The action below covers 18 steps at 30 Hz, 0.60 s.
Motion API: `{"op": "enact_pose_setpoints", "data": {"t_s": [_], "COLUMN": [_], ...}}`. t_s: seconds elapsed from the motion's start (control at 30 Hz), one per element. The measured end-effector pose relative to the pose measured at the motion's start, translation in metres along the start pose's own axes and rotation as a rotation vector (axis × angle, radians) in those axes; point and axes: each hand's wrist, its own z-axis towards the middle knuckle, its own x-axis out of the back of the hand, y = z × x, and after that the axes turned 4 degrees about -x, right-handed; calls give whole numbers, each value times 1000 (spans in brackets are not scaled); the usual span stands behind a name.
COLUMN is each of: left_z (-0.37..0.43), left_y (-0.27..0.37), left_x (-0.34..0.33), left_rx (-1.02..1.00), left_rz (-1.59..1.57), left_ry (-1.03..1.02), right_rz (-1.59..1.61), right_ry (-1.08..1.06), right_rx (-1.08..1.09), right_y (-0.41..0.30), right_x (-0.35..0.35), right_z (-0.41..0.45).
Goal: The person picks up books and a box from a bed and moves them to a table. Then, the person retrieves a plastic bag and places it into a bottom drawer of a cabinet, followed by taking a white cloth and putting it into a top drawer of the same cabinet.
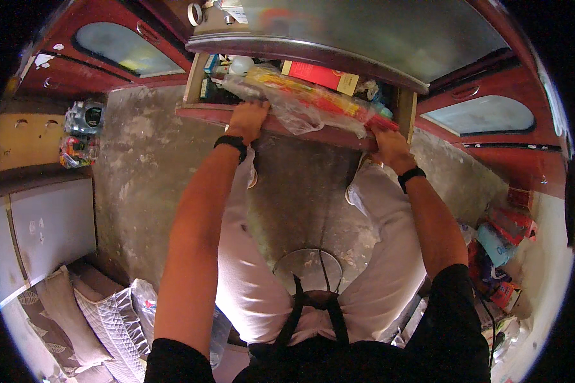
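Note:
A wooden drawer (pixel 274 125) with a dark red front stands pulled out before me. My left hand (pixel 247 121) is curled over its front edge near the left end, its fingertips beside the greyish end of a plastic-wrapped bundle. Near the right end, my right hand (pixel 392 149) grips the same front board, with its fingers against the bundle's red end; they are partly hidden. The long bundle of yellow and red sticks (pixel 311 93) lies across the drawer in clear plastic, which droops over the front. Behind it sits a red and gold box (pixel 320 76).
A white bulb (pixel 242 65) and small boxes lie at the drawer's left. Above is a cabinet top with a dark glossy panel (pixel 373 33). Red cabinet doors flank it. My legs straddle a round metal base (pixel 308 270). Packed bottles (pixel 84 118) stand left; bags (pixel 498 244) lie right.

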Motion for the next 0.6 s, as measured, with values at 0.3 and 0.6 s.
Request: {"op": "enact_pose_setpoints", "data": {"t_s": [0.3, 0.6], "left_z": [-2, -12], "left_y": [4, 11], "left_x": [-18, -17], "left_rx": [14, 76], "left_rz": [72, -34], "left_ry": [84, -43], "right_rz": [-75, -97], "right_ry": [71, -37], "right_rx": [29, -57], "right_y": [4, 2], "right_x": [-23, -24], "right_z": [-2, -3]}}
